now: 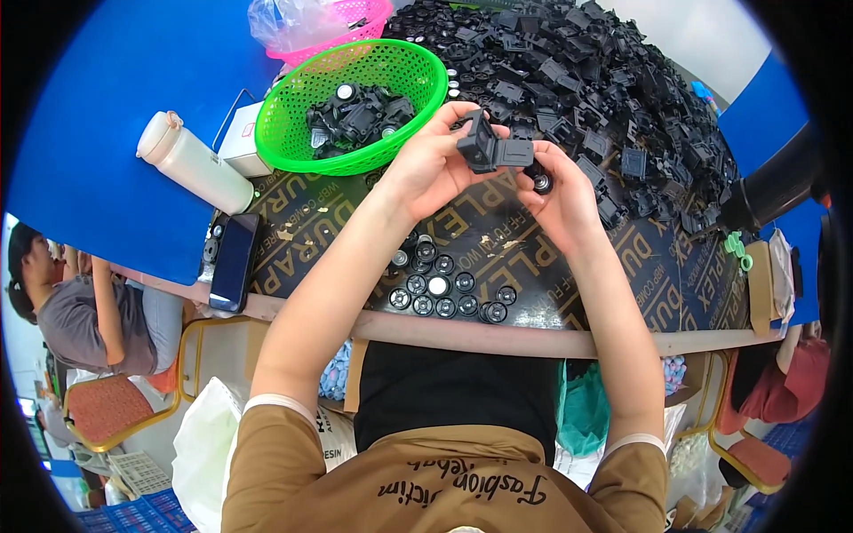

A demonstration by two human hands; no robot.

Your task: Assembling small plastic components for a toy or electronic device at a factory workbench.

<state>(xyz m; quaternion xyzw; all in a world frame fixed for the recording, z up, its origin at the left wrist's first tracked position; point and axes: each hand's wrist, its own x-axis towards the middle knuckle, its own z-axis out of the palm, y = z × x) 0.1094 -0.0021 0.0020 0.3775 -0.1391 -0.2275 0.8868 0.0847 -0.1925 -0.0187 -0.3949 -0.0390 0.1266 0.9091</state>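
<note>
Nearest the camera, brown-sleeved forearms rise from the lower edge to a dark board [498,244] on the table. The left hand [426,164] and right hand [560,191] together grasp a black plastic housing [489,149] (boxy, matte, with a flat arm pointing right), held above the board's far part. The right hand also pinches a small round cap [541,183]. Rows of similar caps [444,289] lie near; a green basket [355,107] stands far left, a heap of black parts [595,80] far right.
</note>
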